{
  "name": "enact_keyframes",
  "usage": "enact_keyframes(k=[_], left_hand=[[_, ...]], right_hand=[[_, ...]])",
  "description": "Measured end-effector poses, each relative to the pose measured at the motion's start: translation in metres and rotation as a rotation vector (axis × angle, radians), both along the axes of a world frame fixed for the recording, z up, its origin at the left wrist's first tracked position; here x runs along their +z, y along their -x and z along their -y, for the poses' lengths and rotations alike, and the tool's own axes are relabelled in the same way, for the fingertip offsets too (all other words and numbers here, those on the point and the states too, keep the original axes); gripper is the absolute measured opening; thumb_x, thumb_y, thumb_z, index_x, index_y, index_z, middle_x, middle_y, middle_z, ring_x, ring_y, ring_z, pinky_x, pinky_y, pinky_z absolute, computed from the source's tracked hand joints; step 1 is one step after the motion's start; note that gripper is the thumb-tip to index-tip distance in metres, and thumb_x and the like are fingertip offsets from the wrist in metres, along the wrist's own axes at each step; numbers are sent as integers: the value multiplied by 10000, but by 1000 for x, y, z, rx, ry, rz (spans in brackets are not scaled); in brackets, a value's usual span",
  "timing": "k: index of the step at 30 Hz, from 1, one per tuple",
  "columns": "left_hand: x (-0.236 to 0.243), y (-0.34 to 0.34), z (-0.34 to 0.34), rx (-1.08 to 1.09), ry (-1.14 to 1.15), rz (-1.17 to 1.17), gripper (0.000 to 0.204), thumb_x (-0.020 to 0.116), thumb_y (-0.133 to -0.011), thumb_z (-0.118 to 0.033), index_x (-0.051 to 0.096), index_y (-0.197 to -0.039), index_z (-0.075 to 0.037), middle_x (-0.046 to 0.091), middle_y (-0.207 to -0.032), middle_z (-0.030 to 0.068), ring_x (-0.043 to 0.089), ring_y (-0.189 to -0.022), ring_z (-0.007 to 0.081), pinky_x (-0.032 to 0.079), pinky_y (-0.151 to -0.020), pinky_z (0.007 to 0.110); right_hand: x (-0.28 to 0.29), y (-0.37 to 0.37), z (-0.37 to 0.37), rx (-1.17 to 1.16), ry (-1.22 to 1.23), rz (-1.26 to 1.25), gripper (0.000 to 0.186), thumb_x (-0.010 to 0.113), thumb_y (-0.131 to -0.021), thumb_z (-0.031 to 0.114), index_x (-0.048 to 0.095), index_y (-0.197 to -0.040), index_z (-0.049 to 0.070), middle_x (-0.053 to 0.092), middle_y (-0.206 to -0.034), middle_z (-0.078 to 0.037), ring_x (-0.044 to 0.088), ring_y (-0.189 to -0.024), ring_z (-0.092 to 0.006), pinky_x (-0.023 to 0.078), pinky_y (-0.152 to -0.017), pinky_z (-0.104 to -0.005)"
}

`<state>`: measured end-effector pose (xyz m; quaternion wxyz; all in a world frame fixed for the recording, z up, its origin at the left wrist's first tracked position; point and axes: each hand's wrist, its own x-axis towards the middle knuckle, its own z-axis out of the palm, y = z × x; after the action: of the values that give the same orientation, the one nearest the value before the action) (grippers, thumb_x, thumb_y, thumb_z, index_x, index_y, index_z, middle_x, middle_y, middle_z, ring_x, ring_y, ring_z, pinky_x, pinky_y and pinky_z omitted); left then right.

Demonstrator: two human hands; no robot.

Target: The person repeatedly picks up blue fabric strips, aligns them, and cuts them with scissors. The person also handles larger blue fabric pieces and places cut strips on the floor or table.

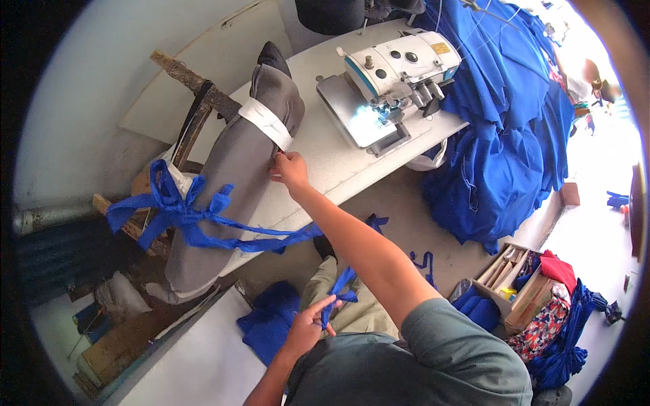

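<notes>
My left hand point(310, 329) is low in the middle, in front of my body, its fingers closed on a blue fabric strip point(347, 279). My right hand point(291, 170) reaches to the table edge, fingers pinched together against a long grey fabric-covered bolster point(227, 172). A tiny dark reddish bit shows at those fingertips, too small to name. Just above them ends a white band point(265, 123) wrapped round the bolster. Knotted blue strips point(181, 211) lie across its lower part, and one length runs right, passing under my right forearm.
A white overlock sewing machine point(403, 64), its lamp lit, stands on the white table point(338, 166). Blue fabric point(504, 142) hangs in a big heap off its right side. A wooden frame point(196, 84) leans behind the bolster. An open box point(504, 271) of fabric pieces sits at lower right.
</notes>
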<state>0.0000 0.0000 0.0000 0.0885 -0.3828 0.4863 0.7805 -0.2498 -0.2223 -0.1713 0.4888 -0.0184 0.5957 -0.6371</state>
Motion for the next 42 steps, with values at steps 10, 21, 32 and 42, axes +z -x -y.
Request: enact_keyframes(k=[10, 21, 32, 42], left_hand=[[-18, 6, 51, 11, -198, -20, 555, 373, -890, 164, 538, -1400, 20, 666, -1284, 155, 674, -911, 199, 592, -671, 318], [-14, 95, 41, -509, 43, -362, 349, 461, -1014, -48, 614, -1319, 24, 678, -1237, 144, 640, -1129, 241, 491, -1009, 355], [140, 255, -83, -758, -106, -546, 378, 591, -934, -59, 612, -1305, 5, 677, -1219, 182, 700, -694, 217, 578, -561, 282], [271, 377, -152, -1156, 0, -575, 377, 505, -930, -42, 626, -1277, 39, 740, -1058, 180, 613, -513, 113, 395, -383, 205]], right_hand=[[21, -30, -86, 416, -417, -948, 335, 500, -967, 310, 614, -913, -1, 660, -806, -285, 640, -777, -500, 496, -739, -591], [133, -12, -379, -7, 16, 64, 381, 515, -1060, 414, 625, -1069, 49, 686, -910, -48, 637, -752, -112, 533, -698, -264], [274, 66, -559, -454, 204, -341, 110, 550, -869, 91, 548, -973, 54, 615, -793, -72, 582, -644, -149, 487, -625, -275], [370, 107, -630, -175, 356, -298, 330, 744, -893, 299, 698, -1131, 76, 487, -703, 99, 416, -590, -16, 343, -542, -200]])
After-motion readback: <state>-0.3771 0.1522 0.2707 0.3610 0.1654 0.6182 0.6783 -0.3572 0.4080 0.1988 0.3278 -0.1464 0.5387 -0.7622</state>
